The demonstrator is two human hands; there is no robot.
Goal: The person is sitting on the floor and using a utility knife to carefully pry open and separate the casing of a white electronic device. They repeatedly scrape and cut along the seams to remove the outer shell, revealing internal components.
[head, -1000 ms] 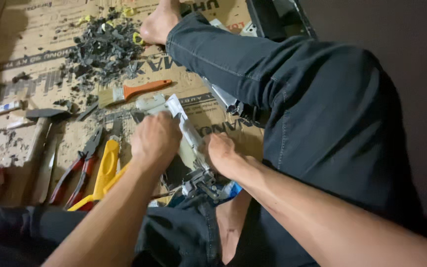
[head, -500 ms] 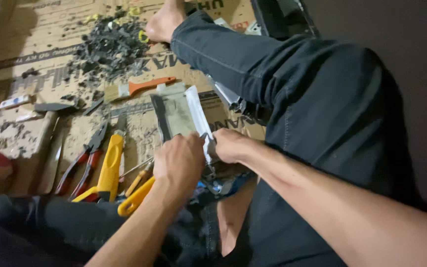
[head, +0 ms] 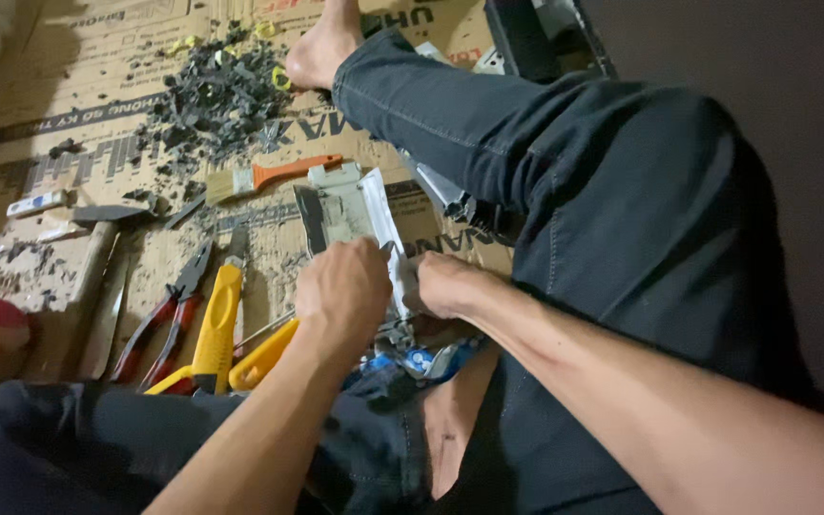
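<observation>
Behind both hands (head: 388, 291), grey casing (head: 355, 212) partly hidden.

orange-handled brush (head: 274, 176), yellow utility knife (head: 216, 324), red-handled pliers (head: 159, 324), dark grey scrap pile (head: 212, 105), brown printed cardboard (head: 97, 57), black jeans (head: 622, 191).

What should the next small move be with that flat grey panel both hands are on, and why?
Probably pull the grey panel up and away from the cluster of parts in the lap, with care. The left hand and right hand both grip its near end, and that end seems caught in those parts. The pliers lie beside the left hand if it sticks.
</observation>
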